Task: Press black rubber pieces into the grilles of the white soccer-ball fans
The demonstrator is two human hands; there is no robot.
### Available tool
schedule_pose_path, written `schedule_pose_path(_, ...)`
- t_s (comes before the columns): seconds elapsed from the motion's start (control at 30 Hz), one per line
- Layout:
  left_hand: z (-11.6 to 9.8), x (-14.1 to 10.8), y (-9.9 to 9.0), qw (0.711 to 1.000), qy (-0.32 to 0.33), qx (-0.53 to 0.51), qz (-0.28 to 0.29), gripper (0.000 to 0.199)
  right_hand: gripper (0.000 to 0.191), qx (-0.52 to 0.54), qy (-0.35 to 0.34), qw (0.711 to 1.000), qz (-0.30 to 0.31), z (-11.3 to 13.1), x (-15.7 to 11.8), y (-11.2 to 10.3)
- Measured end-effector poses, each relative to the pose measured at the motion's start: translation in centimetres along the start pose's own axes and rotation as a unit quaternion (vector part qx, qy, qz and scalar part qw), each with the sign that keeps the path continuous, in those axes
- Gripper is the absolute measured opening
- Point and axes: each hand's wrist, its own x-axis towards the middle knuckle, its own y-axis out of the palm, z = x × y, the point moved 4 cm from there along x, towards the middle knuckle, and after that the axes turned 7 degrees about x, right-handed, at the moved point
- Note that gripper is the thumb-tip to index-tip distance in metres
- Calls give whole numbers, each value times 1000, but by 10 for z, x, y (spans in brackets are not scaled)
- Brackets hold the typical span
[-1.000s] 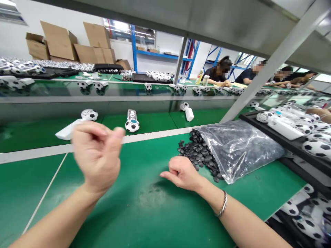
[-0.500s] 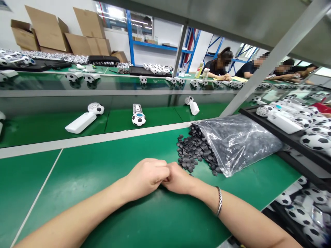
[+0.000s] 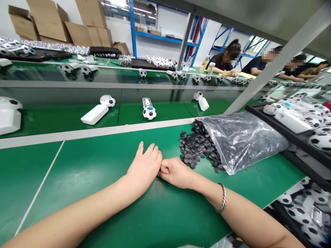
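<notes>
My left hand [image 3: 146,167] rests on the green table [image 3: 85,175], palm down with its fingers apart, and no object shows in it. Touching its fingertip side is my right hand [image 3: 176,172], curled closed; whatever it may hold is hidden. A silvery bracelet [image 3: 222,197] circles the right wrist. Just beyond the right hand, small black pieces [image 3: 196,146] spill from the mouth of a clear plastic bag [image 3: 245,137] lying on its side.
Behind the table edge, a green belt carries white devices with football-patterned heads [image 3: 149,113], [image 3: 95,114]. Black trays [image 3: 284,129] piled with similar devices stand at the right. A slanted metal post [image 3: 266,65] rises behind the bag. Several people sit at the far bench.
My left hand has opened from a closed shape, its fingers now spread forward. The right hand stays closed beside it. The view has shifted slightly, and the devices on the belt appear further right.
</notes>
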Motion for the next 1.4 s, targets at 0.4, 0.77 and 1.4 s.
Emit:
schedule_pose_path(0.4, 5, -5, -12, 990, 14, -75, 121, 48, 36, 11, 0, 1000, 23, -2, -1, 1)
schedule_pose_path(0.77, -17, -10, -17, 993, 29, -68, 89, 56, 33, -16, -27, 999, 44, 0, -1, 0)
schedule_pose_path(1.4, -25, -9, -11, 994, 39, 44, 88, 58, 19, -144, 53, 986, 66, 1, -5, 1)
